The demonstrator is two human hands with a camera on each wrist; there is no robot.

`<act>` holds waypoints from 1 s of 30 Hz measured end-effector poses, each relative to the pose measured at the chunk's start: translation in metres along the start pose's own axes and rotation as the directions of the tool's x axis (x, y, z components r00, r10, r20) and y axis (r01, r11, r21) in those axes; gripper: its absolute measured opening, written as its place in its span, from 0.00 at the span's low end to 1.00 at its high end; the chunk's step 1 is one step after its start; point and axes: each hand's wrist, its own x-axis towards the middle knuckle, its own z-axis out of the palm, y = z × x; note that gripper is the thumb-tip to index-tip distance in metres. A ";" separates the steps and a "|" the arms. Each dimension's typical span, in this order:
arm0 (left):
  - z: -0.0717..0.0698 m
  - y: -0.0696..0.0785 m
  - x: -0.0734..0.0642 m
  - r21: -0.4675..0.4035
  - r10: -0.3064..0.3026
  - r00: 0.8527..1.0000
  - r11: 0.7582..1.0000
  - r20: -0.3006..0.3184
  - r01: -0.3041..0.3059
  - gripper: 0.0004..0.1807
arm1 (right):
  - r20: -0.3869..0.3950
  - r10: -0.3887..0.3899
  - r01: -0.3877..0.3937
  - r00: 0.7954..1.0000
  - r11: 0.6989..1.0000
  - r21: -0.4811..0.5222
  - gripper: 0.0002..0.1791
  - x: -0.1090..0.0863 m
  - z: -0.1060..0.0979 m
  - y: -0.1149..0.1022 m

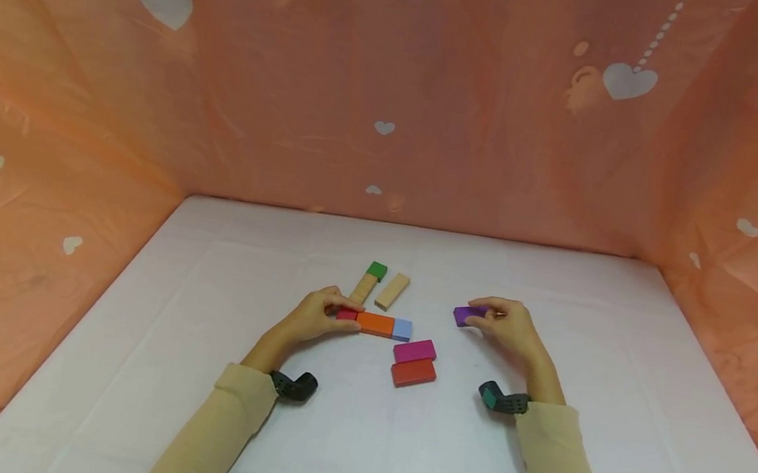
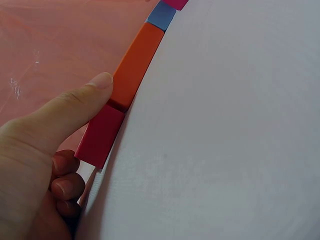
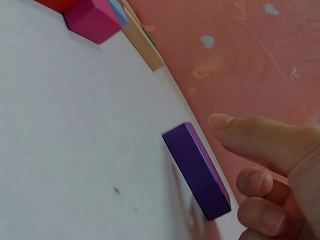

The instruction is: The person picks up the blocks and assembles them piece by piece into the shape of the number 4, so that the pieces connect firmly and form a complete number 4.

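Observation:
A crimson block [image 1: 346, 314], an orange block [image 1: 375, 325] and a light blue block [image 1: 402, 330] lie end to end on the white table. My left hand [image 1: 315, 314] pinches the crimson block, its thumb tip at the joint with the orange block [image 2: 136, 67]. In the left wrist view, its other fingers curl by the crimson block's [image 2: 101, 134] near end. At the right, my right hand [image 1: 509, 329] surrounds a purple block [image 1: 465, 314], thumb and index finger apart. The right wrist view shows a gap between the thumb and the purple block [image 3: 195, 170].
A magenta block [image 1: 415, 351] and a red block [image 1: 414, 373] lie side by side between my forearms. Behind the row lie two plain wooden blocks, one [image 1: 392, 292] apart, the other [image 1: 363, 289] topped by a green block [image 1: 378, 271]. An orange curtain [image 1: 433, 156] encloses the table.

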 end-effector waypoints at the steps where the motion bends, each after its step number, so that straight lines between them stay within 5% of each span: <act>1: 0.000 0.000 0.000 -0.002 -0.002 1.000 1.000 0.000 0.002 0.18 | -0.003 0.002 -0.002 1.000 1.000 -0.002 0.22 0.000 -0.001 0.001; 30: 0.000 -0.002 0.000 -0.015 0.003 1.000 1.000 0.003 -0.003 0.18 | 0.017 0.043 -0.043 0.999 0.999 0.025 0.25 -0.003 -0.010 0.011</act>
